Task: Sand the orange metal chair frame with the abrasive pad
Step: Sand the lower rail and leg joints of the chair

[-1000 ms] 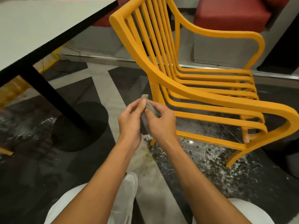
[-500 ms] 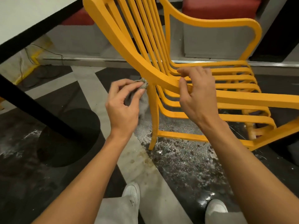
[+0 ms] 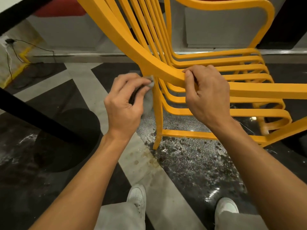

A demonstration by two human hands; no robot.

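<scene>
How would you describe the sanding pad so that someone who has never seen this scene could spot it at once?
Start at the orange chair and follow its thick side rail down to the thin leg under the bend. There the left hand pinches the pad at the leg's top. It is the only soft grey thing among hard orange bars.

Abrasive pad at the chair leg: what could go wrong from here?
1. The left hand pinches the abrasive pad in the tight corner under the chair frame; it may slip out, and fingers may scrape metal.
2. Only the right hand steadies the chair frame; its leg stands on gritty floor and might slide.
</scene>
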